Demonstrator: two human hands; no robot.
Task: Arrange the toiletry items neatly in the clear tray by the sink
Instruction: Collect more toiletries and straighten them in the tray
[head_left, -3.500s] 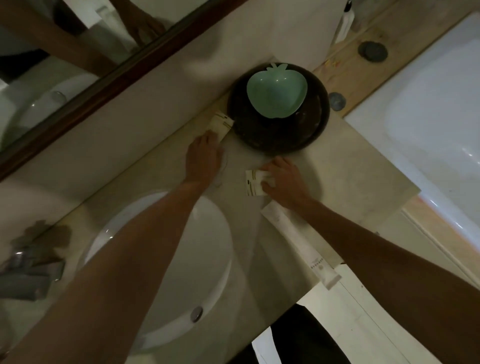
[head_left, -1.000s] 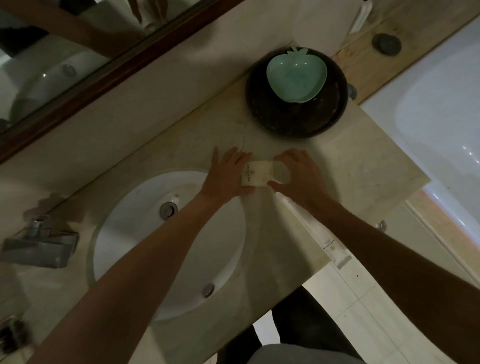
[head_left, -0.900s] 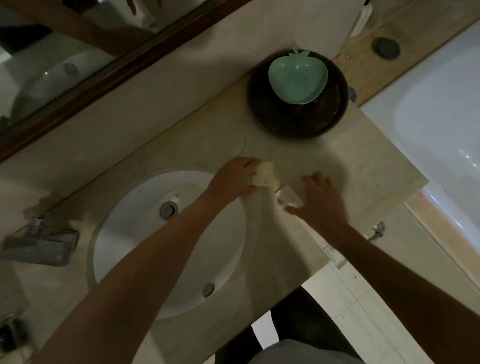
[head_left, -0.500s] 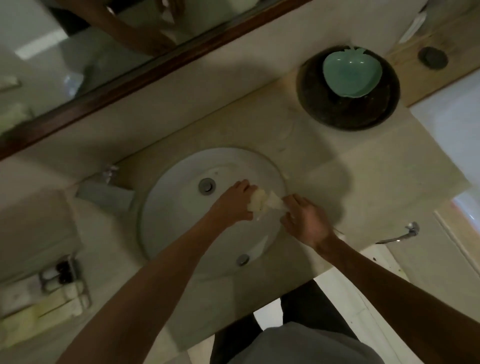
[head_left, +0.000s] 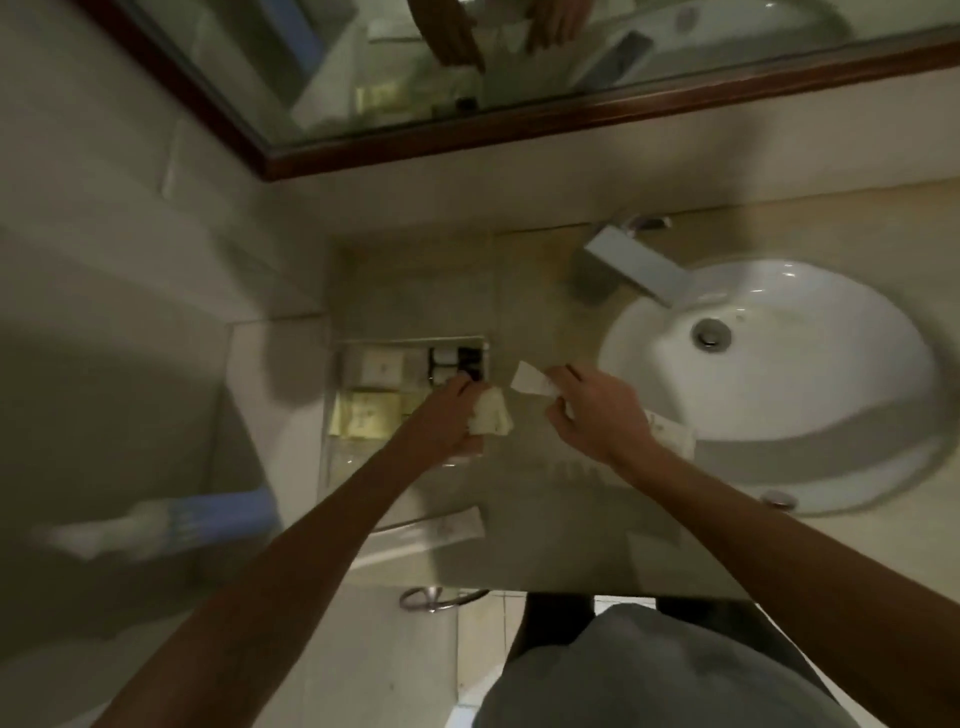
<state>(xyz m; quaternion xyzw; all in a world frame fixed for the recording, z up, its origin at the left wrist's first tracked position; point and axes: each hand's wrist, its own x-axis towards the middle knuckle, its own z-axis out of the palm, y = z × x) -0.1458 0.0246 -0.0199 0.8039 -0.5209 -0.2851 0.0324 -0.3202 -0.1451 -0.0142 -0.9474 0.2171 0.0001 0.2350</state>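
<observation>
The clear tray (head_left: 332, 410) sits on the counter left of the sink (head_left: 779, 384). Inside it lie a white packet (head_left: 383, 365), a yellowish packet (head_left: 363, 420) and small dark bottles (head_left: 457, 358). My left hand (head_left: 447, 421) hovers over the tray's right edge, closed on small cream packets (head_left: 491, 418). My right hand (head_left: 597, 415) is just right of it, above the counter, gripping a long white tube (head_left: 530, 379) whose other end pokes out behind the wrist. The picture is blurred.
A metal tap (head_left: 634, 267) stands behind the sink. Another white tube (head_left: 452, 525) lies near the counter's front edge. A mirror (head_left: 519, 67) hangs on the back wall. A blue and white object (head_left: 171, 519) lies low on the left. A ring handle (head_left: 441, 597) hangs below the counter.
My view swung left, from the dark bowl side across the sink to the tray. Both hands carried the packets and the tube along; the left hand now reaches the tray.
</observation>
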